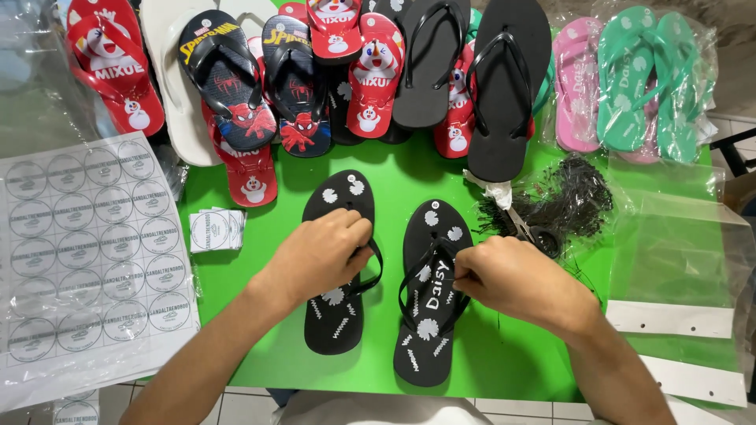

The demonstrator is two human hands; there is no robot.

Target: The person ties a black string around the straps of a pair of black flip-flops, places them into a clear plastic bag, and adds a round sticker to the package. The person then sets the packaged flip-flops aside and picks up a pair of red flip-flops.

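Two black flip-flops with white flower prints lie side by side on the green table (504,354). My left hand (319,256) rests on the left flip-flop (337,315), its fingers curled over the strap near the toe post. My right hand (516,279) pinches the strap of the right flip-flop (429,315) at its right side. Both sandals lie sole down, toes pointing away from me.
Many flip-flops are piled along the far edge: red cartoon ones (110,63), black plain ones (504,86), pink (576,86) and green (630,79) in plastic. A round-sticker sheet (87,252) lies left, a small sticker stack (216,230), scissors (524,224) on black tag fasteners (575,197), clear bags (677,260) right.
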